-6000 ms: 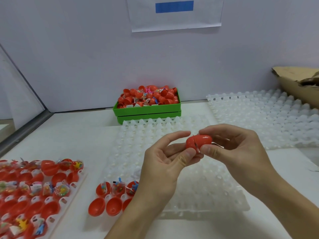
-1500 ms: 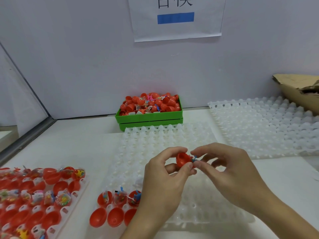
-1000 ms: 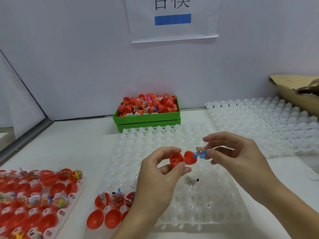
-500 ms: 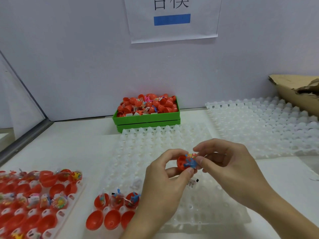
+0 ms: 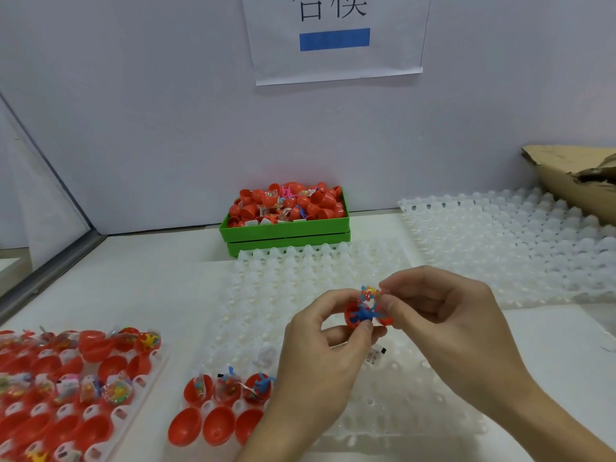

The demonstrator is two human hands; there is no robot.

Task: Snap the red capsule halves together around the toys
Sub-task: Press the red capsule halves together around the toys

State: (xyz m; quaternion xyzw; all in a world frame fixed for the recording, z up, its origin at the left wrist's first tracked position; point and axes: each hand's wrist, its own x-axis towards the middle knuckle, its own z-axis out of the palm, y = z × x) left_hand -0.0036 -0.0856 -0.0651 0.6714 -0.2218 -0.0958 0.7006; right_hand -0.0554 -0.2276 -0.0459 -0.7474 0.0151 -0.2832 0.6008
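head view: left hand (image 5: pixel 320 355) pinches open red capsule (image 5: pixel 354 317) above the white tray (image 5: pixel 300 281); right hand (image 5: pixel 443 325) pinches the bagged toy (image 5: pixel 369 303), half-seated, protruding up and rightward from the cup.

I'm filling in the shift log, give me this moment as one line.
step: loading toy | left hand: holds open red capsule | right hand: pinches bagged toy at capsule mouth | halves: not snapped

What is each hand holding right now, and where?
Left hand pinches the open red capsule by its outer shell; right hand pinches the bagged toy at its top edge.
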